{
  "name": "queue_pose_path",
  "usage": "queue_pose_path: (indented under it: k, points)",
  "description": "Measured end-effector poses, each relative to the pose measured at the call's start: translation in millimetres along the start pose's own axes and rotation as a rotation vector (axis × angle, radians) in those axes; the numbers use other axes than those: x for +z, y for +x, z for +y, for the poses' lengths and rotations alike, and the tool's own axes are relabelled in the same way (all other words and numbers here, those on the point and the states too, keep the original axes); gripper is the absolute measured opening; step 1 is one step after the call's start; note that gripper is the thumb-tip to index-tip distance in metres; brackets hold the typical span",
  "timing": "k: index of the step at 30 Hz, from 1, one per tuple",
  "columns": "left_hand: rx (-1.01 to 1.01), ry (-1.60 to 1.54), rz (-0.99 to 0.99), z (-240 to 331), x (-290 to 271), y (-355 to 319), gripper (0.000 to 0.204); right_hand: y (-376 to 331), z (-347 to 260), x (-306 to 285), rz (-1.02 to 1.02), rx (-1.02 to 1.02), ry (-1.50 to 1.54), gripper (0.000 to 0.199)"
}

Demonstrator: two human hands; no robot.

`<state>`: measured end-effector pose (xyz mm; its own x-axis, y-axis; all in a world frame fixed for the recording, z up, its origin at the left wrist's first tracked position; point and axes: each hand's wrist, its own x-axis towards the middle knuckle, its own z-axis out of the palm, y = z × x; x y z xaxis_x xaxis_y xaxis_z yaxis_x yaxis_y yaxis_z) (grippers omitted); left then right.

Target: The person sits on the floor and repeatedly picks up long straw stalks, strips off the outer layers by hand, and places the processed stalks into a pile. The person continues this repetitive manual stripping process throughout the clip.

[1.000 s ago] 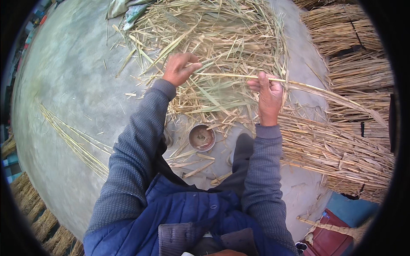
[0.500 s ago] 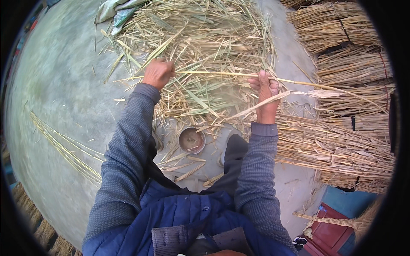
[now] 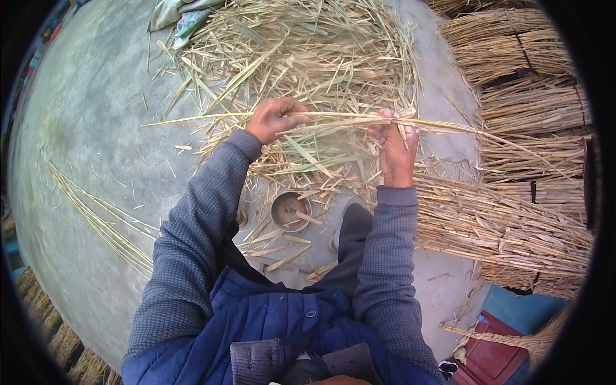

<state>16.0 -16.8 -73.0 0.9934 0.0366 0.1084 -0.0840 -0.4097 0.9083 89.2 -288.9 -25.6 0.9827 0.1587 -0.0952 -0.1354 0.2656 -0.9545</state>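
One long, thin, straw-yellow reed stalk above tan-and-green dry leaf heap | left hand and right hand closed around it | probably light, springy, easily split; best held on bare stem

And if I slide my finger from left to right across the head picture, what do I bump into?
Thin pale stalks on the floor → the person's left hand → the person's right hand → the tied bundles of dry stalks at the upper right.
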Motion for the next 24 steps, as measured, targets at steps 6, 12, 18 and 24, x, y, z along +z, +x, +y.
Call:
queue_pose_path:
  k: [6, 12, 18, 24]
  points:
    - [-0.123, -0.231, 0.033, -5, -8, -4, 0.019, -4, 1, 9, 0.031, 0.016, 0.002, 0.025]
    - [-0.202, -0.338, 0.107, -3, -6, -7, 0.015, -6, 6, 12, 0.078, 0.046, -0.022, 0.025]
    - [-0.2, -0.566, 0.315, -7, -35, 0, 0.018, -3, 11, 2, 0.14, 0.08, -0.014, 0.027]
    - [-0.167, -0.536, 0.516, -19, -76, -2, 0.019, 2, 13, -7, 0.179, 0.101, -0.031, 0.03]
